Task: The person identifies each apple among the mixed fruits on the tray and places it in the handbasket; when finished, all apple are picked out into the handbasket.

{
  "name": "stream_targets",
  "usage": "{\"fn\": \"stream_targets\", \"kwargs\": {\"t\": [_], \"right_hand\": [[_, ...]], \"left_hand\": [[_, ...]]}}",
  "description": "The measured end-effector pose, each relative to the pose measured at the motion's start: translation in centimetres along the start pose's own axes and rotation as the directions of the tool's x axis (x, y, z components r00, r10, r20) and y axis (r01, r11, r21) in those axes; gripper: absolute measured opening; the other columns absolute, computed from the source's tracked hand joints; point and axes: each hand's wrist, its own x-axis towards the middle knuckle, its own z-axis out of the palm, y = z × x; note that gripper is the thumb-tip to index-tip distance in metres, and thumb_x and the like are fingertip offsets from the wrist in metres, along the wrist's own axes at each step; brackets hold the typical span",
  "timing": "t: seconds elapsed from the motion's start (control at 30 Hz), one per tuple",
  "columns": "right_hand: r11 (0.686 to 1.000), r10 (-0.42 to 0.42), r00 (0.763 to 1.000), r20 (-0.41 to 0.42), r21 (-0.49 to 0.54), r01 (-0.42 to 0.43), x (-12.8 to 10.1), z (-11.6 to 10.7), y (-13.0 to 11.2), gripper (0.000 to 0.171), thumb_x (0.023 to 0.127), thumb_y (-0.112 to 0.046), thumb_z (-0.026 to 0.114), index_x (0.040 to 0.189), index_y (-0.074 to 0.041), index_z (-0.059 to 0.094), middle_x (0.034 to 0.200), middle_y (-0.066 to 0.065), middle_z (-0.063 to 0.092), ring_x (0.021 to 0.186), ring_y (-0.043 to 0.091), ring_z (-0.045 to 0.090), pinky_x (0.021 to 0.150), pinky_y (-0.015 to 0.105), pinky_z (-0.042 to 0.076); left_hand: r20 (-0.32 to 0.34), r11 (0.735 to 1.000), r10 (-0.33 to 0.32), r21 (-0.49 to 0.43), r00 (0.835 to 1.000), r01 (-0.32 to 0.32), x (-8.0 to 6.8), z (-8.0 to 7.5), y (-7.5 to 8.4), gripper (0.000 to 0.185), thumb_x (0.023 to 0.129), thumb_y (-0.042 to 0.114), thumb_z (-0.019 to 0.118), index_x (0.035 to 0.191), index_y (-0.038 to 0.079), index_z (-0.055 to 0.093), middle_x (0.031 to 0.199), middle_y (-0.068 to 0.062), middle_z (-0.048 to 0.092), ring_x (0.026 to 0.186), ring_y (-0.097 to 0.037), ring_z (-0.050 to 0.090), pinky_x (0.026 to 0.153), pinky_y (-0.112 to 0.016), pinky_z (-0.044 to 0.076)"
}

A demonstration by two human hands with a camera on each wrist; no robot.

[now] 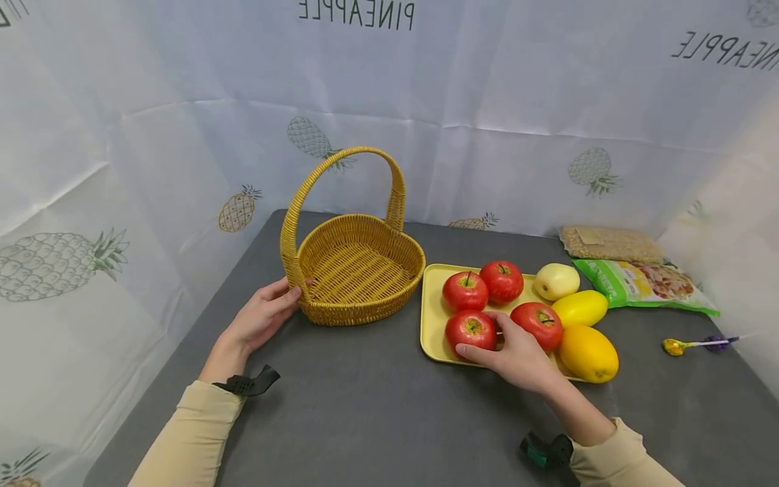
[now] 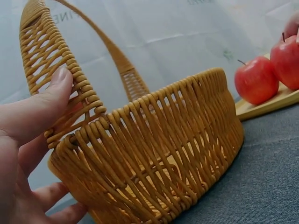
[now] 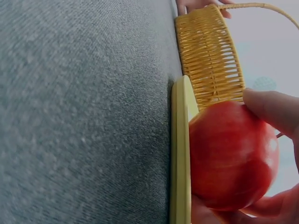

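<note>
- Wicker basket (image 1: 356,270) stands upright on the grey counter (image 1: 365,406), its arched handle up, just left of the yellow tray (image 1: 433,318).
- Left hand (image 1: 262,318) grips the basket where the handle meets the rim, thumb pressed on the weave and fingers low against the outer wall.
- Right hand (image 1: 517,355) curls round the near-left red apple (image 1: 470,329) on the tray; thumb and fingers wrap it in the right wrist view.
- Three more red apples (image 1: 502,281), a pale pear (image 1: 556,281) and two yellow mangoes (image 1: 587,352) share the tray.
- Two snack bags (image 1: 639,281) and a lollipop (image 1: 694,345) lie on the counter to the right, well apart from the hands.
</note>
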Motion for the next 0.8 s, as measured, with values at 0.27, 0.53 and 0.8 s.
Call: {"fn": "stream_targets", "kwargs": {"t": [0.27,0.53,0.8], "right_hand": [[0.988,0.025,1.0,0.014,0.151,-0.027,-0.3,0.1,-1.0,0.087,0.083,-0.059,0.08,0.148,-0.013,0.045,0.134,0.009,0.058,0.117,0.028,0.056,0.086,0.04,0.056],[0.976,0.001,1.0,0.018,0.217,-0.005,0.4,0.1,-3.0,0.084,0.084,-0.056,0.08,0.148,-0.013,0.045,0.135,0.009,0.058,0.12,0.029,0.056,0.088,0.039,0.057],[0.953,-0.051,0.999,0.012,0.299,0.045,2.1,0.9,-5.3,0.08,0.086,-0.052,0.08,0.148,-0.017,0.044,0.136,0.008,0.059,0.122,0.028,0.057,0.093,0.042,0.055]], "left_hand": [[0.012,1.0,-0.01,0.022,1.0,0.01,-0.2,-0.5,-0.2,0.038,0.11,0.013,0.05,0.148,0.013,0.054,0.146,0.003,0.051,0.133,-0.01,0.051,0.108,-0.026,0.043],[0.025,0.998,-0.023,0.064,0.999,0.021,0.0,-0.5,-0.3,0.049,0.11,0.012,0.051,0.156,0.002,0.04,0.166,-0.026,0.016,0.144,-0.016,0.039,0.109,-0.025,0.041],[0.002,0.998,-0.012,0.064,1.0,0.011,0.0,-0.6,-0.5,0.048,0.109,0.011,0.053,0.155,0.003,0.043,0.165,-0.025,0.021,0.145,-0.019,0.038,0.11,-0.025,0.04]]}}
